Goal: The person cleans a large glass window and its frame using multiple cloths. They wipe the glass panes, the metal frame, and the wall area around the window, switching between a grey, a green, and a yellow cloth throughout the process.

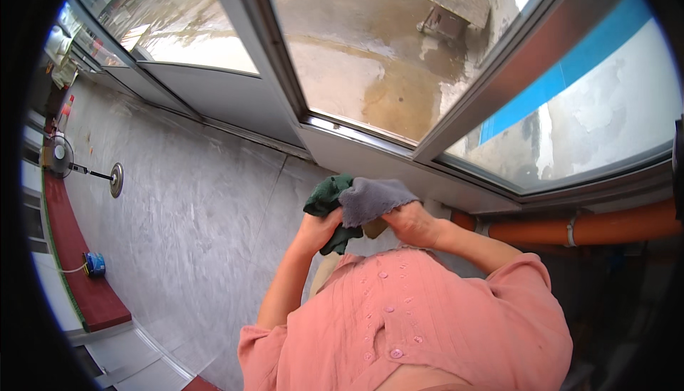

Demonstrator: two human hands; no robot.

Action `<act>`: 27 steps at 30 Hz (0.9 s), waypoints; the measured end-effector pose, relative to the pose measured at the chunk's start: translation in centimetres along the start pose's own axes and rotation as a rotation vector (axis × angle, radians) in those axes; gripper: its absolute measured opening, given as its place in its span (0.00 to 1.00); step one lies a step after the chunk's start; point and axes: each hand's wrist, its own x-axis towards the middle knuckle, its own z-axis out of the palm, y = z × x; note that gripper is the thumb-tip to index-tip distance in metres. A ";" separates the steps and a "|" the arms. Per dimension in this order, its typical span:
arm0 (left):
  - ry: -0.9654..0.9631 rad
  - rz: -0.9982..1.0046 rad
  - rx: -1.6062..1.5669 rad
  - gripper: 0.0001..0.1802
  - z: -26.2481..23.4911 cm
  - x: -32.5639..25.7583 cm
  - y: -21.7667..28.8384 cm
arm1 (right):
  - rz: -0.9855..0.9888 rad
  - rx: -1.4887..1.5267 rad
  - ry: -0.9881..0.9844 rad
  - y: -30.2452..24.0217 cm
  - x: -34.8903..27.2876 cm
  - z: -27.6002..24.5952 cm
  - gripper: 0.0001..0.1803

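My left hand (318, 228) grips a dark green cloth (327, 199) in front of my chest. My right hand (411, 221) holds a grey cloth (372, 197) that drapes over the green one. Both hands are raised close together, just below the sill of a large glass window (370, 49). My forearms come up out of the sleeves of a pink buttoned shirt (420, 320).
The metal window frame (285, 63) runs diagonally across the view. An orange pipe (591, 227) lies below the sill at right. On the grey floor (178, 206) at left stand a pedestal fan (63, 157), a red mat (78, 270) and a small blue object (95, 264).
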 end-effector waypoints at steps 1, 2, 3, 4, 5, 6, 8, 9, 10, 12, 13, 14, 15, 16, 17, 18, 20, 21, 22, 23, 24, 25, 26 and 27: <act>0.044 -0.023 0.011 0.17 -1.7 -0.2 1.1 | 0.032 0.036 -0.009 -0.5 1.4 1.5 0.20; 0.085 -0.052 0.024 0.17 -3.3 -0.5 2.3 | 0.071 0.075 -0.016 -0.8 2.4 2.9 0.22; 0.135 -0.081 0.036 0.18 -4.9 -1.0 3.7 | 0.105 0.119 -0.028 -1.1 3.8 4.2 0.24; 0.201 -0.054 -0.020 0.16 -5.5 -0.8 5.3 | 0.213 0.278 -0.050 -1.5 5.4 4.9 0.28; 0.198 -0.046 -0.003 0.15 -6.7 -1.1 6.4 | 0.289 0.443 -0.005 -1.6 6.8 6.3 0.28; 0.194 -0.039 0.014 0.14 -7.9 -1.4 7.3 | 0.366 0.607 0.040 -1.7 8.2 7.8 0.28; 0.172 -0.076 0.024 0.11 -8.8 -1.8 10.6 | 0.677 1.056 0.018 -1.1 10.5 9.9 0.27; 0.116 -0.094 0.125 0.10 -9.6 -1.8 11.2 | 0.672 1.066 -0.024 0.0 11.2 11.3 0.25; 0.079 -0.078 0.172 0.11 -10.1 -1.6 11.3 | 0.735 1.360 0.031 0.6 11.9 12.3 0.25; 0.024 -0.013 0.318 0.13 -11.3 -1.2 10.5 | 0.626 1.767 0.109 0.8 13.7 14.0 0.31; 0.021 -0.064 0.332 0.14 -11.9 -0.7 10.4 | 0.614 1.773 0.124 1.3 14.8 14.2 0.23; 0.032 -0.072 0.289 0.13 -12.7 -0.2 10.0 | 0.724 1.691 0.118 1.5 16.2 14.2 0.22; 0.052 -0.075 0.250 0.13 -13.5 0.3 9.7 | 0.822 1.608 0.098 1.9 17.7 14.4 0.22; 0.073 -0.128 0.131 0.12 -14.0 0.6 10.0 | 0.856 1.682 0.104 2.2 18.6 14.6 0.22; 0.055 -0.182 0.020 0.11 -14.6 1.3 10.8 | 0.877 1.750 0.120 2.9 19.4 14.7 0.22; 0.055 -0.205 -0.012 0.11 -15.2 1.8 11.2 | 0.875 1.760 0.183 3.6 20.2 15.1 0.23; 0.093 -0.236 -0.014 0.11 -17.3 2.5 10.3 | 0.802 1.913 0.141 5.7 21.1 16.1 0.25; 0.051 -0.243 -0.053 0.14 -18.7 3.3 10.6 | 0.742 1.986 0.130 6.8 22.0 16.3 0.25; 0.118 -0.263 -0.142 0.17 -19.6 3.9 10.8 | 0.717 1.773 0.144 7.4 22.7 16.7 0.26; 0.195 -0.283 -0.228 0.19 -20.4 4.4 11.2 | 0.701 1.562 0.145 7.8 23.9 17.1 0.27; 0.167 -0.310 -0.358 0.25 -21.2 5.0 12.8 | 0.737 1.585 0.189 7.0 25.6 16.4 0.27; 0.170 -0.286 -0.417 0.27 -22.4 5.6 12.9 | 0.772 1.608 0.236 6.8 26.9 16.2 0.27; 0.147 -0.301 -0.485 0.27 -23.2 6.5 13.5 | 0.736 1.625 0.200 7.9 27.4 16.3 0.28; 0.122 -0.317 -0.551 0.27 -23.9 7.5 14.0 | 0.697 1.643 0.168 9.0 28.1 16.5 0.28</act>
